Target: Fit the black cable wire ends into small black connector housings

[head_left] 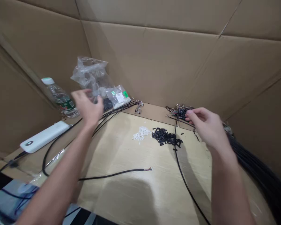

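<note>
Pinching cable ends (180, 112), bottle label (66, 104) perhaps unreadable

Tabletop (140, 193) pale wood, faint grain. Cardboard walls (178, 62) plain brown. Cables (184, 181) black; cable bundle (259, 168) at right black too. Small sleeves pile (166, 137) black; small connectors pile (141, 132) white. Power bank (44, 137) white, grey round button. Bottle (59, 97) clear, pale green cap, green-red-white label. Plastic bags (91, 75) clear; one with white label, green sticker.
</note>
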Available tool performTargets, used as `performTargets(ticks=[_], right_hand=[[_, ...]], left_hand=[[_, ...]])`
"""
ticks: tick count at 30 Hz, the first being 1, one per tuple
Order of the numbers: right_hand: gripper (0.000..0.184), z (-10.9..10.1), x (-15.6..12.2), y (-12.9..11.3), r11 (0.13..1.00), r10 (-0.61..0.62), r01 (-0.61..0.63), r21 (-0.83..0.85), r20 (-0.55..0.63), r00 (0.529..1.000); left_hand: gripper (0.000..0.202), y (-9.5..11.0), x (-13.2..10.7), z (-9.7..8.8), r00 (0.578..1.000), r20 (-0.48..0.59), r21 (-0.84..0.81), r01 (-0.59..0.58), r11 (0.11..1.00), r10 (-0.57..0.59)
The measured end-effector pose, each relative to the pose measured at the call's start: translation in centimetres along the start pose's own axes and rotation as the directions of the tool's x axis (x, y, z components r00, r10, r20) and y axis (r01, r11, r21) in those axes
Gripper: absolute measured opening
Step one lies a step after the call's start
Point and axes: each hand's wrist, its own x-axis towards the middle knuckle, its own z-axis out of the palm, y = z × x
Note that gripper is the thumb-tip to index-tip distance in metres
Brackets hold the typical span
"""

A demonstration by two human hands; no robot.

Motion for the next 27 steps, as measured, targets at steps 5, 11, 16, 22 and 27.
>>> performTargets(ticks=[5,11,16,22,27], right_hand=[[0.019,4.6,2.3,4.9,0.953,0.208,-0.215,-0.212,-0.055,0.977],[0.029,7.6,3.1,9.4,0.909,0.349,-0.34,-0.241,-0.006,0.937],[0.029,7.3,3.4,9.3,0.938,0.334,-0.331,-0.1,0.015,0.943],[0.049,4.2,0.2,4.2,0.948,0.239,-0.252,0.192,0.089,0.967],[0.05,4.2,-7.4,-1.3,0.804,0.191,-0.36,0.473,0.369,0.91]], left_hand=[[0.03,-1.1,-2.5,6.2,0.982,0.095,-0.018,-0.16,0.987,0.161],[0.019,-2.4,-5.2,9.7,0.877,0.204,0.05,-0.453,0.89,0.435],[0.027,-3.1,-5.4,9.0,0.9,0.189,0.025,-0.405,0.914,0.394],[0.035,-1.7,-3.1,8.3,0.943,0.314,-0.447,0.047,0.893,0.107],[0.075,0.7,-1.7,7.5,0.791,0.596,-0.676,0.401,0.618,0.139]])
